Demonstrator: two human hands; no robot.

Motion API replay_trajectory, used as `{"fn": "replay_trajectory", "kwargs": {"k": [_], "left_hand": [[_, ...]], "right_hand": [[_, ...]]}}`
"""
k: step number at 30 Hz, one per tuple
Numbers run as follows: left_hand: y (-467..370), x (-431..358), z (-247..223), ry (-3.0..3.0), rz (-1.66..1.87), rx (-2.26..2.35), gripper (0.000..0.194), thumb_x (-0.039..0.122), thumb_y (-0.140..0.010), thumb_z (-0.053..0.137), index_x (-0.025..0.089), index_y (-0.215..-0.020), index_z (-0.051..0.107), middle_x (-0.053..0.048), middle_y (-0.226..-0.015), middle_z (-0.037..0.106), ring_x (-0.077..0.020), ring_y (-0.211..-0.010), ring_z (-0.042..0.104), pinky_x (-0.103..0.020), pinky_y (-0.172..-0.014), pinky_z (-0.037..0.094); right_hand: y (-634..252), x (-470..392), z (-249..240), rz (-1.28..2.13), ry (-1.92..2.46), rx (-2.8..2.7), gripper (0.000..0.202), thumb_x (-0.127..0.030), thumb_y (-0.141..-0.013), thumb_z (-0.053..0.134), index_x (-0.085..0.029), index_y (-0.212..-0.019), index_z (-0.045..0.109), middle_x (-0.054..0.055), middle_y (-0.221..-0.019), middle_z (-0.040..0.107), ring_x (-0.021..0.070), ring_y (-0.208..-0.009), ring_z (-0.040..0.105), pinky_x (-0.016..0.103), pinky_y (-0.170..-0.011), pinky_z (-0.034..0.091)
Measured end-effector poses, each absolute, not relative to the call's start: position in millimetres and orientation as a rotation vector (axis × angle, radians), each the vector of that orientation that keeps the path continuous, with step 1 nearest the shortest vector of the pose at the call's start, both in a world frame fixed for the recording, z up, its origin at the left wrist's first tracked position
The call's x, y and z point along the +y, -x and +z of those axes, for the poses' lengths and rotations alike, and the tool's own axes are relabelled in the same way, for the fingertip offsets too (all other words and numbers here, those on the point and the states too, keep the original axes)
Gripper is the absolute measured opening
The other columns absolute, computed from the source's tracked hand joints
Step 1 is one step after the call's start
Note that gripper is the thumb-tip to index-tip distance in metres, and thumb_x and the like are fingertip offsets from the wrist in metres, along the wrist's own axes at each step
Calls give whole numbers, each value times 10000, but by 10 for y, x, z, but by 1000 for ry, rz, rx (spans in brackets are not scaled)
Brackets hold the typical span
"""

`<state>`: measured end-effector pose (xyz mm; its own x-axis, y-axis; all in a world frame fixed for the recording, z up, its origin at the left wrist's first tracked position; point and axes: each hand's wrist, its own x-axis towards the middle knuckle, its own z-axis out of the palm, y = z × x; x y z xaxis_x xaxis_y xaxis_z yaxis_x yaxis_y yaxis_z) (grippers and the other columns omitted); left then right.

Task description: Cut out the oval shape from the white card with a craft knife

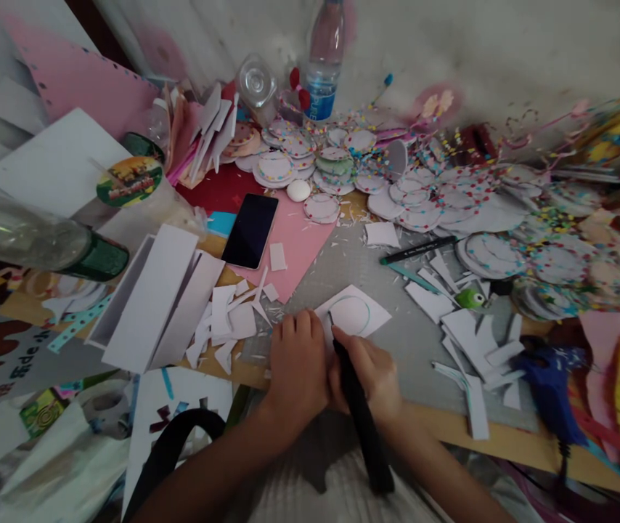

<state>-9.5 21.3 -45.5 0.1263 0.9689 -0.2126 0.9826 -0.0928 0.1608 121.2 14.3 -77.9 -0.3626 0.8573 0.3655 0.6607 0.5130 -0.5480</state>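
Observation:
A white foam-board square (367, 301) with a teal circle drawn on it lies tilted at an angle on the grey mat. My left hand (299, 356) is closed at its near left corner, fingers curled over the edge; the thumb is hidden. In my right hand (372, 370) is a black craft knife (356, 407), its thin tip touching the board by the circle's left side. The long handle slants back toward my body. Both hands are close together, nearly touching.
White offcuts (231, 319) lie left, more offcuts (470, 341) right. A phone (250, 230) rests on pink sheet. Beyond are a marker (419, 250), many decorated white discs (424, 196) and a water bottle (324, 65). A blue glue gun (552, 385) sits right; a white box (149, 298) left.

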Motion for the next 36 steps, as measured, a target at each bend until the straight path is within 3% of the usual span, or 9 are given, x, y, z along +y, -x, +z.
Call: {"fn": "replay_trajectory", "kwargs": {"k": [9,16,27,36], "left_hand": [[127,188,-481,-2149,76,1887,602,390,-760,620,32,-1232,512,-152,-1034,551,-315,-946,487,-454,-820,423],[114,166,-502,-2217,87,1875,521,428,-792,616,56,-1153,565,-153,-1061,552,-318,-949,480,-455,-826,414],[95,132,-509,-2219,53,1903,604,383,-785,612,38,-1269,503,-158,-1083,561,-322,-978,488,-458,-861,412],[147,106,-511,-2232,86,1849,690,387,-778,637,14,-1327,451,-163,-1099,549,-319,-991,486,-454,-883,417]], "right_hand": [[-1409,65,-786,578,1196,-2022,359,-122,-788,491,-190,-1139,511,20,-735,660,148,-574,640,247,-513,512],[-1569,249,-638,558,1076,-2149,316,-146,-770,497,-191,-1078,553,26,-739,678,158,-599,653,258,-536,517],[-1605,373,-855,496,892,-2273,357,-142,-749,461,-149,-1093,558,32,-689,645,162,-580,618,262,-518,468],[-1744,304,-772,572,900,-2286,368,-115,-764,464,-176,-1119,539,26,-720,656,150,-585,630,247,-528,483]]}}
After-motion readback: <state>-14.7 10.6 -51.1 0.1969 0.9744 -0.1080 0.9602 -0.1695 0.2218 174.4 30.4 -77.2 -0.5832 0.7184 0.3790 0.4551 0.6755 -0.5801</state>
